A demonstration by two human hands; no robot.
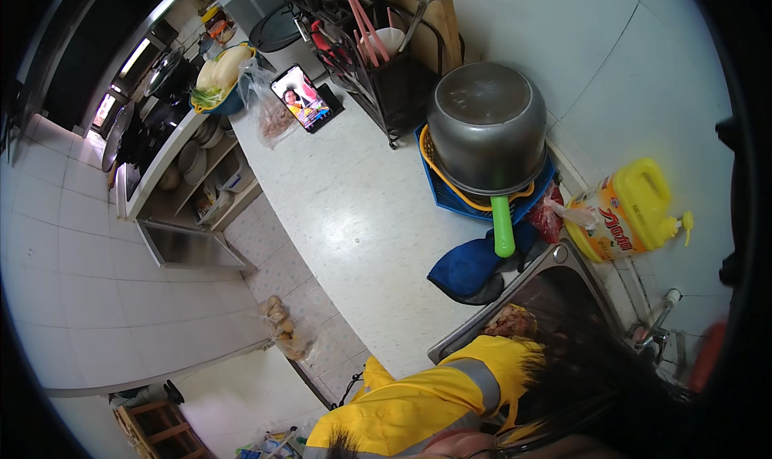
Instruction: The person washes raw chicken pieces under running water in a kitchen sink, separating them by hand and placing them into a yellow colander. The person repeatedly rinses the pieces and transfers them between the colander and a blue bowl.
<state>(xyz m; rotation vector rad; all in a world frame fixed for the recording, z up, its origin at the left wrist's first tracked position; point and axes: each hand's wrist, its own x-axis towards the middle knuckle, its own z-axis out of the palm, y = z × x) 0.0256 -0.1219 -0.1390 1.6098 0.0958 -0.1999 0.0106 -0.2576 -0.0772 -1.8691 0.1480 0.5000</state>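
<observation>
Neither of my hands shows; a yellow sleeve with a grey band reaches over the near edge of a steel sink, and dark hair hides much of the basin. In the sink lies some reddish-brown food, perhaps meat, partly covered by the sleeve. A blue and grey cloth rests on the counter beside the sink. An upturned metal pot with a green handle sits on an orange basket and a blue basket. The faucet is at the right.
A yellow detergent jug stands behind the sink. On the white counter are a phone with a lit screen, a plastic bag, a utensil rack and a basket of vegetables. A cabinet door hangs open. Bags lie on the floor.
</observation>
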